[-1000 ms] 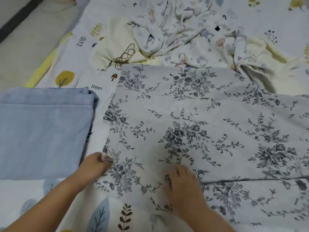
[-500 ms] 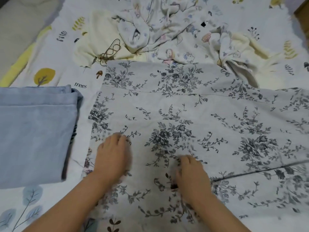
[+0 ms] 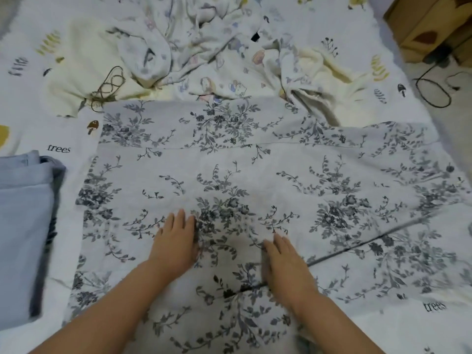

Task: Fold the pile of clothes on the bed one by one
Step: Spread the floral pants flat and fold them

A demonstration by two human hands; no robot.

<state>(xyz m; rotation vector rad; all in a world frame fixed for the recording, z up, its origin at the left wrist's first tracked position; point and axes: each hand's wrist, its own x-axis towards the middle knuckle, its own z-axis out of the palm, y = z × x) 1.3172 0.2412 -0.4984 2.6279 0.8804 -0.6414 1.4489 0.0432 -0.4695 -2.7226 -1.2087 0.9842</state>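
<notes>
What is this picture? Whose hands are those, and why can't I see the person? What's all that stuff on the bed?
The camera sits on the person's head and looks down, so you only see their arms, just like when you look at your own. There is no machine here, only two bare hands. The left hand and the right hand both lie flat on a grey flowered cloth, pressing it smooth. They hold nothing. The cloth is spread on a bedsheet printed with little trees and mushrooms. On the left lies a blue cloth, already folded. At the far side waits a crumpled heap of clothes not folded yet. A cardboard box stands beside the bed.
</notes>
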